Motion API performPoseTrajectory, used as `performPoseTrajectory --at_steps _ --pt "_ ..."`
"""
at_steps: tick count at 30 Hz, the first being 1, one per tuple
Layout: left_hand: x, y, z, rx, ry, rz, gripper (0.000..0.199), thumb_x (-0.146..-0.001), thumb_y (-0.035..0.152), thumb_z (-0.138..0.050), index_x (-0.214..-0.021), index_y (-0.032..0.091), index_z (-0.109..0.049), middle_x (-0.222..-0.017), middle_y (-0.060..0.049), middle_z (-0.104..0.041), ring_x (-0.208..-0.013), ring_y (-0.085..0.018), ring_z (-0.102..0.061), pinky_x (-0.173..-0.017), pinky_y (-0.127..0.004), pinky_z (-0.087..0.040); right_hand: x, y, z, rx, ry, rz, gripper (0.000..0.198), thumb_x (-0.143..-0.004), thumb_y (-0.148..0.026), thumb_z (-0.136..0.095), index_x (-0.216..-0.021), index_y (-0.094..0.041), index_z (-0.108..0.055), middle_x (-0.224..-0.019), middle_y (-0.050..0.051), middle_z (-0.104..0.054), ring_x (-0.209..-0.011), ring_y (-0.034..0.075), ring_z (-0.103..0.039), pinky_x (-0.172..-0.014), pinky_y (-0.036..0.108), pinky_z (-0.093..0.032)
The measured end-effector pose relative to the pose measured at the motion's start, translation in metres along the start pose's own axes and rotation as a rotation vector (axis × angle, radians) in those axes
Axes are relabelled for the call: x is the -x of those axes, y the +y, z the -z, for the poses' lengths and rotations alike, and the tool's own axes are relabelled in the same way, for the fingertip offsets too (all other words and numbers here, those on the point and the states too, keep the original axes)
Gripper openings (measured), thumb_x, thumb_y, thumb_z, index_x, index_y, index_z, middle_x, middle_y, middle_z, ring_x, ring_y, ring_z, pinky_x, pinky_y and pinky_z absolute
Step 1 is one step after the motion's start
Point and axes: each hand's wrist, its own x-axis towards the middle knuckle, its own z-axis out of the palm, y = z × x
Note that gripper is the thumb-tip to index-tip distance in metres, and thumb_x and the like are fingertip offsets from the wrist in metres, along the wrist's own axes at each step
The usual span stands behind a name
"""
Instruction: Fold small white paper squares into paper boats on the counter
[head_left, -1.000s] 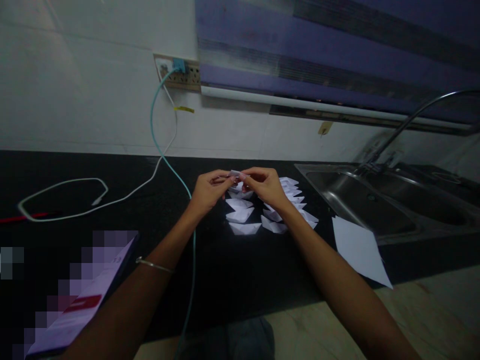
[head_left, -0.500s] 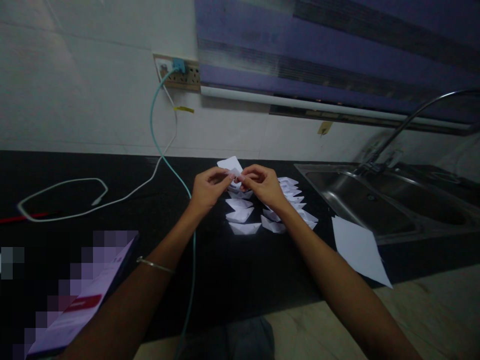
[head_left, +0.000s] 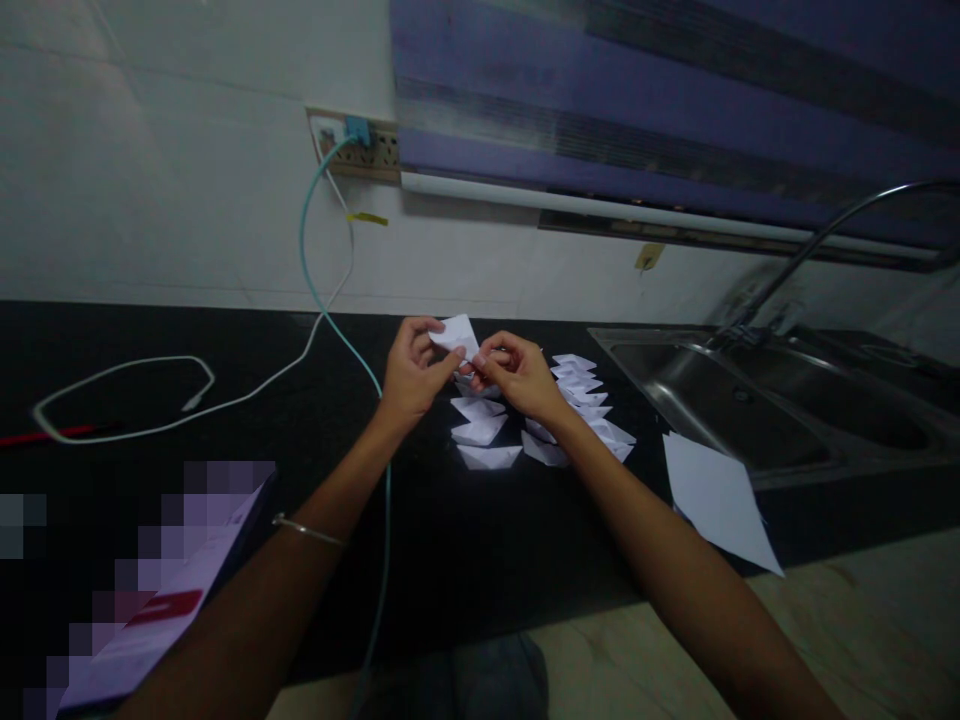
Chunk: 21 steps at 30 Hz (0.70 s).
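A small folded piece of white paper (head_left: 455, 333) is held up between both hands above the dark countertop. My left hand (head_left: 412, 370) grips its left side, thumb in front and fingers behind. At the paper's lower right corner, my right hand (head_left: 517, 372) pinches with thumb and fingertips. Below and beside the hands lie several white folded paper boats (head_left: 489, 457), set out in rows. The right hand and wrist hide part of these boats.
White sheets of paper (head_left: 716, 500) lie by the metal sink (head_left: 675, 400) on the right. A teal cable (head_left: 388, 540) crosses the counter left of the boats. A white cable (head_left: 202, 410) loops farther left, and a lit screen (head_left: 180, 590) is at lower left.
The folded paper has turned in my hands, so more of its flat face shows. My left fingers have shifted up onto its left edge; the right hand stays near its lower corner.
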Motion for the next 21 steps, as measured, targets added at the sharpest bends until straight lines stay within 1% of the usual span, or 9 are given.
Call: performPoseTrajectory --at_steps 5,7,9,12,18,21 --pt "-0.0011 -0.0006 0.0002 0.05 -0.009 -0.001 0.063 -0.066 0.02 -0.079 -0.117 0.024 -0.042 -0.092 -0.002 -0.07 -0.082 -0.017 -0.072 -0.071 -0.026 -0.058 -0.0001 -0.0018 -0.0001 -0.011 0.002 -0.004 0.031 -0.081 -0.046 -0.07 -0.088 -0.02 -0.055 -0.075 0.002 -0.07 -0.063 0.014 -0.066 -0.062 0.027 -0.056" --pt "-0.0015 -0.0016 0.0011 0.041 -0.004 0.016 0.062 -0.066 0.022 -0.08 -0.118 0.022 -0.045 -0.094 -0.004 -0.071 -0.084 -0.018 -0.071 -0.071 -0.026 -0.058 -0.0003 -0.0018 -0.0007 -0.016 -0.007 -0.007 0.03 -0.082 -0.046 -0.069 -0.088 -0.02 -0.054 -0.075 0.002 -0.07 -0.063 0.014 -0.066 -0.061 0.027 -0.055" --pt "-0.0013 -0.0027 0.0019 0.026 -0.022 0.066 0.052 -0.068 0.027 -0.079 -0.112 0.019 -0.052 -0.096 -0.007 -0.071 -0.084 -0.018 -0.071 -0.069 -0.025 -0.058 -0.0003 -0.0014 -0.0011 -0.008 -0.006 0.0 0.029 -0.083 -0.045 -0.067 -0.088 -0.02 -0.053 -0.073 0.001 -0.069 -0.062 0.013 -0.066 -0.061 0.027 -0.055" --pt "-0.0008 -0.0036 0.0031 0.002 -0.078 0.146 0.04 -0.072 0.036 -0.077 -0.102 0.015 -0.061 -0.095 -0.009 -0.072 -0.076 -0.016 -0.07 -0.063 -0.024 -0.057 -0.0002 -0.0009 -0.0012 0.016 -0.004 -0.008 0.028 -0.084 -0.045 -0.066 -0.089 -0.021 -0.053 -0.07 0.0 -0.067 -0.062 0.014 -0.066 -0.061 0.028 -0.055" --pt "-0.0015 -0.0029 0.0047 -0.026 -0.116 0.215 0.034 -0.075 0.046 -0.074 -0.087 0.015 -0.067 -0.074 -0.005 -0.071 -0.059 -0.013 -0.065 -0.051 -0.021 -0.049 -0.0004 -0.0012 -0.0004 0.033 -0.01 -0.009 0.026 -0.083 -0.041 -0.067 -0.088 -0.02 -0.053 -0.076 0.002 -0.069 -0.063 0.013 -0.066 -0.062 0.027 -0.055" --pt "0.0001 -0.0016 0.0032 -0.075 -0.153 0.265 0.04 -0.078 0.055 -0.069 -0.076 0.015 -0.067 -0.067 -0.005 -0.069 -0.055 -0.012 -0.062 -0.048 -0.021 -0.046 -0.0007 -0.0011 0.0008 0.07 -0.007 0.011 0.024 -0.084 -0.039 -0.067 -0.086 -0.019 -0.053 -0.069 0.0 -0.066 -0.062 0.013 -0.065 -0.06 0.026 -0.053"
